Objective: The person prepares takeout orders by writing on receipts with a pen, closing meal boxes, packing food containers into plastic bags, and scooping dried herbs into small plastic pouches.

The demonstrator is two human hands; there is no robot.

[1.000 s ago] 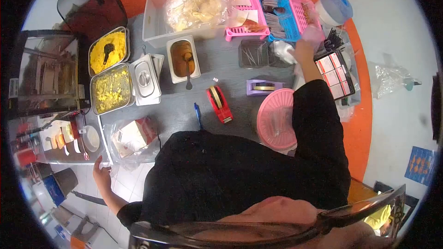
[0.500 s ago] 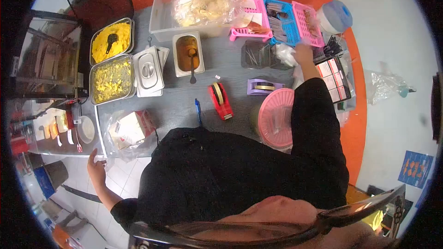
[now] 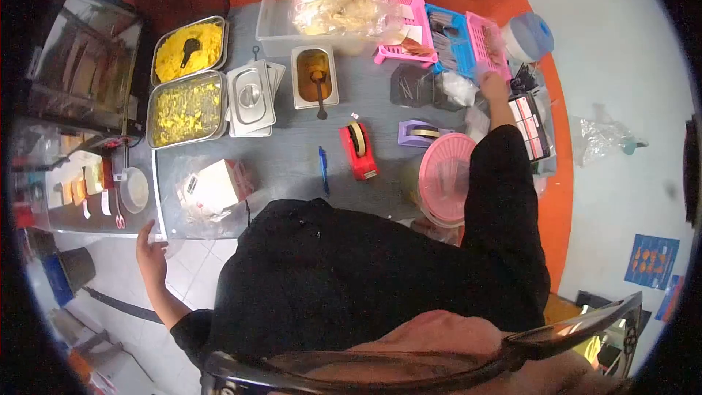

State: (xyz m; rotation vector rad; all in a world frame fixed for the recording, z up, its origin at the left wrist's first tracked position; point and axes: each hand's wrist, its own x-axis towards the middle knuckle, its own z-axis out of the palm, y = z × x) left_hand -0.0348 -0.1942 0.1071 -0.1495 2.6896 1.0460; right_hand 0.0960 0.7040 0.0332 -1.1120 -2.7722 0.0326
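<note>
On the left stands a dark-framed glass cabinet (image 3: 95,58), and below it a round white bowl (image 3: 134,190). The person's left hand (image 3: 151,250) is near the edge of the dark grey tabletop (image 3: 289,164), its grip loose, with the fingers spread. Just beyond it, a white box (image 3: 217,184) sits in clear plastic wrapping. Farther back are two rectangular metal trays holding yellow food (image 3: 205,45), then a loose stack of flat stainless-steel lids (image 3: 250,95) and a stainless-steel pan (image 3: 295,80) of brown contents with a black ladle (image 3: 321,106) in it. A blue pen (image 3: 322,164) and a red tape dispenser (image 3: 363,164) lie nearer the body. Next come a purple tape dispenser (image 3: 409,135) and a round pink plastic lid (image 3: 447,175).

Toward the right rear is a bunched white plastic bag (image 3: 459,90). The right hand (image 3: 495,89) is just beside it, at the near end of a pink plastic basket (image 3: 475,35); its fingertips are blurred, so I cannot tell whether that grip pinches anything. At the far right is a white tub with a blue lid (image 3: 530,35).
</note>
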